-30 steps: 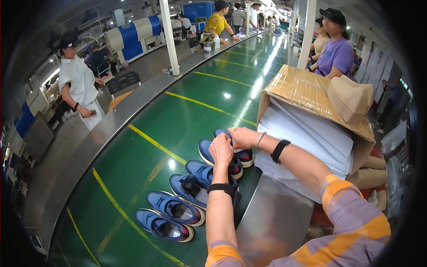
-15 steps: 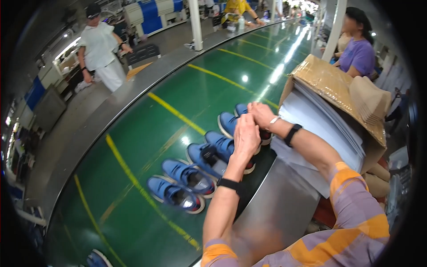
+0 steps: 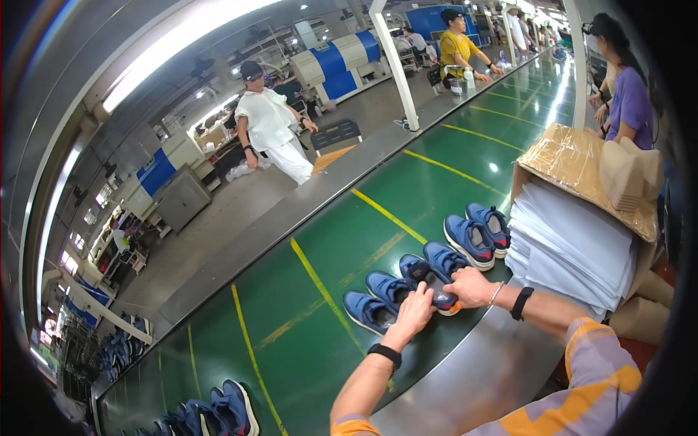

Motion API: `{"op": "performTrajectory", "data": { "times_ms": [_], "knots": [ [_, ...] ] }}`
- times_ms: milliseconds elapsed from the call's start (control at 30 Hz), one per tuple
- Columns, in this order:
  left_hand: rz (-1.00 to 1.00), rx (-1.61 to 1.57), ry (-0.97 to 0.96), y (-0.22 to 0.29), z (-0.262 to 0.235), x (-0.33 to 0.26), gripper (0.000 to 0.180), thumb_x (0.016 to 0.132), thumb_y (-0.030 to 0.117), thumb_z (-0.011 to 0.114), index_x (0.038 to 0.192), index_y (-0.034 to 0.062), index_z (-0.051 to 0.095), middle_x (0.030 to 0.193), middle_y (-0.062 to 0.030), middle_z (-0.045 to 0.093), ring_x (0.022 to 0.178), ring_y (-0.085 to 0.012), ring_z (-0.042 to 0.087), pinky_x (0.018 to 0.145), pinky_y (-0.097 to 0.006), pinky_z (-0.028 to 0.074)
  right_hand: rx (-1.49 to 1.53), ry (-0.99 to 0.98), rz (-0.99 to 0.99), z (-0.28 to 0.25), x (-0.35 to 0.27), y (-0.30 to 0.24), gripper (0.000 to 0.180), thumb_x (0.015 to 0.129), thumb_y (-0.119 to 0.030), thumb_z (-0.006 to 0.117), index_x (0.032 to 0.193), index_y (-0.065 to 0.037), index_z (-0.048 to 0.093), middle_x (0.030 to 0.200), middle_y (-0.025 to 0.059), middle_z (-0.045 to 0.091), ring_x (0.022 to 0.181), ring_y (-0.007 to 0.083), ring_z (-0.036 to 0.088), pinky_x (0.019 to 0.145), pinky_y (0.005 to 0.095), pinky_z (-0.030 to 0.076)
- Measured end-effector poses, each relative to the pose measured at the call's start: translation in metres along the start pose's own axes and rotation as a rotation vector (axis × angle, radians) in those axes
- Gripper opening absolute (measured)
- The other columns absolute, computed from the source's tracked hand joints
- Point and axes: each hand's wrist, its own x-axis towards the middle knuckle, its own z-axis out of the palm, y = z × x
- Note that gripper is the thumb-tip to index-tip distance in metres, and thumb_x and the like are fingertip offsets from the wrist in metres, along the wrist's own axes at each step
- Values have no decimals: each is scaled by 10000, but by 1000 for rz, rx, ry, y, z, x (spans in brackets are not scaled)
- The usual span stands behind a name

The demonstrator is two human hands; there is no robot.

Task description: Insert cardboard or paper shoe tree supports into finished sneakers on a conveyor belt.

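Observation:
Several blue shoes stand in a row on the green conveyor belt [image 3: 313, 327], toes pointing away from me. Both my hands are at a shoe [image 3: 408, 265] in the middle of the row, its dark strap folded back and a grey insole showing inside. My left hand [image 3: 413, 314] has its fingers closed at the near side of the opening; what they pinch is hidden. At the heel end, my right hand [image 3: 472, 286] grips the shoe. Left of it are two more shoes, the nearest one [image 3: 367, 311] beside my left wrist. Another pair [image 3: 471, 240] stands farther right.
A cardboard box [image 3: 574, 156] packed with white paper sheets [image 3: 567, 243] stands at my right, beige moulded forms [image 3: 630, 174] on top. More shoes [image 3: 236, 407] ride the belt at lower left. People stand across the belt and at far right. A metal edge [image 3: 429, 378] borders my side.
My hands have moved from the farther pair of shoes to a shoe in the middle of the row. The view has tilted up, showing more of the workshop and the shoes at lower left.

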Motion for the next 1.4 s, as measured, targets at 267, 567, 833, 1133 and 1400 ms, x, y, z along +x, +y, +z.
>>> {"op": "performTrajectory", "data": {
  "times_ms": [267,567,833,1133,1400],
  "knots": [
    [-317,-32,-119,-40,-67,-131,320,713,151,674,972,10,549,1075,-185,481,949,-382,560,812,-437,483,117,162,-294,32,57,-123,170,676,-236,631,809,-129,620,709,148,607,719,326,624,640,449,461],
    [-472,-68,-279,35,-180,-283,500,759,285,693,1163,34,537,1215,-172,512,1074,-336,534,916,-396,442,138,384,-395,-6,38,-214,253,730,-224,671,927,-111,562,872,104,548,851,244,543,691,372,396],
    [-401,-110,-418,80,-154,-394,700,768,460,684,1281,39,462,1217,-191,530,1156,-323,494,954,-365,411,1282,-192,-290,11,-25,-337,380,809,-383,683,789,-8,626,682,67,637,606,145,578,563,296,456],
    [-669,-102,-137,99,-156,-413,839,676,339,782,1332,11,376,1207,-240,537,1115,-375,530,926,-395,437,1509,-277,-173,39,-39,-414,222,808,-240,646,807,-19,629,657,41,599,606,117,543,549,295,431],
    [-351,-151,85,90,-166,-412,911,657,357,811,1354,-2,348,1215,-193,556,1160,-336,515,975,-377,403,1811,-57,-342,-4,-32,-350,86,840,-124,604,860,-40,605,763,81,607,713,114,538,682,273,446]
  ]
}}
